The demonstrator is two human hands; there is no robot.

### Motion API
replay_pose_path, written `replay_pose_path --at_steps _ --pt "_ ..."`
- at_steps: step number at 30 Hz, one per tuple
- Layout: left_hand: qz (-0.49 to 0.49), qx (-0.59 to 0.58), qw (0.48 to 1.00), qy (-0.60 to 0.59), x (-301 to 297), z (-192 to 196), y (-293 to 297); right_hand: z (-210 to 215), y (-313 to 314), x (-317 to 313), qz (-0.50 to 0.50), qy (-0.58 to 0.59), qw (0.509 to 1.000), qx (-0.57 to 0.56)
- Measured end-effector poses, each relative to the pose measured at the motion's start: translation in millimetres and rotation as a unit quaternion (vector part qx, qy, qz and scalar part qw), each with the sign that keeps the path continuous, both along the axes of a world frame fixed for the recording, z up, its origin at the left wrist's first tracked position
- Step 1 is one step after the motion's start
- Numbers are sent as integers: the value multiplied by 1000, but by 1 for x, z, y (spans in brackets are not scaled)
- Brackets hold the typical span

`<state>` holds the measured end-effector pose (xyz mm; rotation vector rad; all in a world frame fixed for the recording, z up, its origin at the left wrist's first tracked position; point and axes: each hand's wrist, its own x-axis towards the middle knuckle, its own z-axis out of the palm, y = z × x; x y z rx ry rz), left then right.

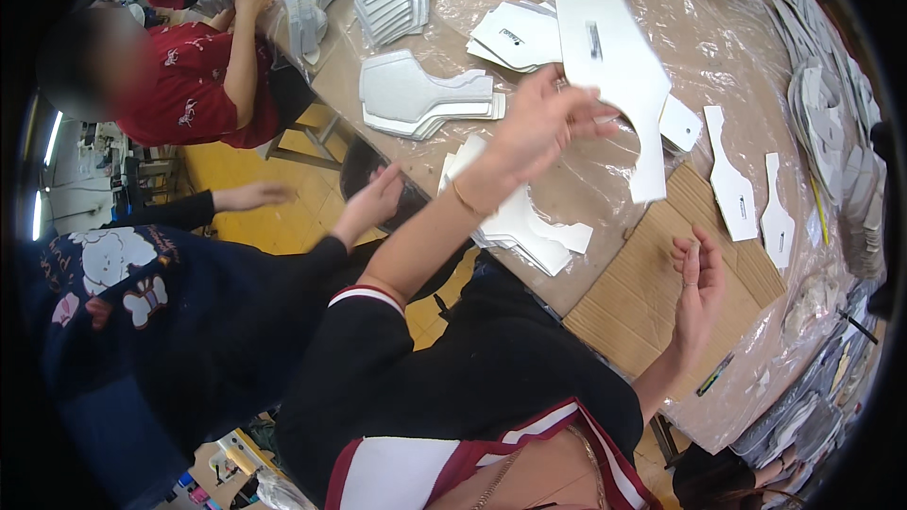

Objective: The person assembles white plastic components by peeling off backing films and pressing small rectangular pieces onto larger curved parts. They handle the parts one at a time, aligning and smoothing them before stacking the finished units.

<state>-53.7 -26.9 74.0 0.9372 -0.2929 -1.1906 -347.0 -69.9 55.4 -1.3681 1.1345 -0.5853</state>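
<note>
A large white flat cut piece [614, 57] with a narrow curved tail and a small dark mark is gripped at its left edge by my left hand [553, 118], above the table. My right hand [697, 283] is over a brown cardboard sheet [624, 293], its fingers loosely bent and apart, with nothing visible in them. Similar white pieces [515, 33] lie just behind my left hand. A stack of grey-white pieces [425, 94] sits to its left. Under my left forearm, more white pieces [534, 231] are partly hidden.
Clear plastic film covers the brown table [746, 66]. Two narrow white pieces [732, 179] lie right of the cardboard. Banded stacks [389, 0] stand at the back, and piles [817, 113] line the right edge. Co-workers [189, 85] are on the left, one with a hand [373, 198] near my left arm.
</note>
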Motion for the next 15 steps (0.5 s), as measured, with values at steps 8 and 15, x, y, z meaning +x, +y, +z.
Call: replay_pose_path --at_steps 8,15 --pt "157 63 974 154 -65 -43 49 -8 0 55 99 -64 992 50" --pt "45 101 953 283 -48 -23 72 -11 5 56 99 72 991 -52"
